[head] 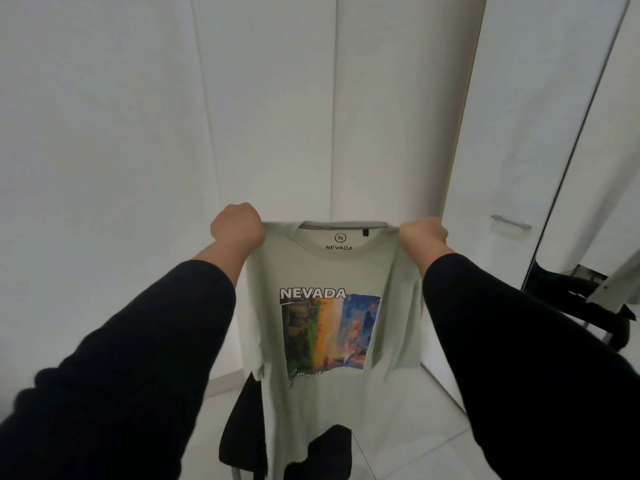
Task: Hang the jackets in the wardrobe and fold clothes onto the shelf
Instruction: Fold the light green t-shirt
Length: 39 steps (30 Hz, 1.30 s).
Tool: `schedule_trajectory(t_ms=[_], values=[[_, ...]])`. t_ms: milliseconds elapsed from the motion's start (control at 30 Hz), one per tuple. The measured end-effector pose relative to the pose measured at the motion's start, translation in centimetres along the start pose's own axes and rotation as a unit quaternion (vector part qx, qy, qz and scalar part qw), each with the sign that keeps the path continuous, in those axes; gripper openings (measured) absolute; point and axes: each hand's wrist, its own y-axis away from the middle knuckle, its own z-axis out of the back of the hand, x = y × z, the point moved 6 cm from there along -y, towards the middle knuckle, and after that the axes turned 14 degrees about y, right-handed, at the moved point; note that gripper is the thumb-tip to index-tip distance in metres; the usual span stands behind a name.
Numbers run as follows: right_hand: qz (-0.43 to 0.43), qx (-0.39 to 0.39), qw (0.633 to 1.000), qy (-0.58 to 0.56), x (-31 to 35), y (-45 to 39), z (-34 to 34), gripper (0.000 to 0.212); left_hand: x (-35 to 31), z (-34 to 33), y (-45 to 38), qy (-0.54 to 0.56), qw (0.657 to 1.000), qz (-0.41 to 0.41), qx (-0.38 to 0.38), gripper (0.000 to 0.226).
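Note:
A pale green T-shirt with a colourful "NEVADA" print hangs in the air in front of me, its front facing me. My left hand grips its left shoulder and my right hand grips its right shoulder, both fists closed on the fabric. The shirt hangs straight down, sleeves drooping at the sides. Both my arms are in dark sleeves. The closed white wardrobe doors stand just behind the shirt.
Dark clothes lie on something low below the shirt, partly hidden by it. A white door with a metal handle stands at the right. Further right a mirror edge shows dark clothing. The floor is white tile.

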Motion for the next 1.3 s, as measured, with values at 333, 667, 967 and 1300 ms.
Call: schedule_trajectory(t_ms=[333,667,967,1300], values=[[-0.051,-0.076,0.981,-0.172,-0.1,1.0,0.2,0.029,-1.0,-1.7,3.4,0.426,0.870,0.166,-0.185,0.034],[-0.073,-0.073,0.958,-0.269,0.0,1.7,0.0,0.037,-3.1,-2.2,4.3,0.511,0.821,0.150,-0.205,0.024],[-0.047,0.071,0.933,-0.350,0.6,1.7,-1.1,0.024,-2.9,-2.0,2.6,0.553,0.831,0.010,-0.054,0.025],[0.114,0.275,0.929,-0.220,2.7,2.4,-4.0,0.039,0.7,-2.6,1.5,0.599,0.788,0.054,0.130,0.036]])
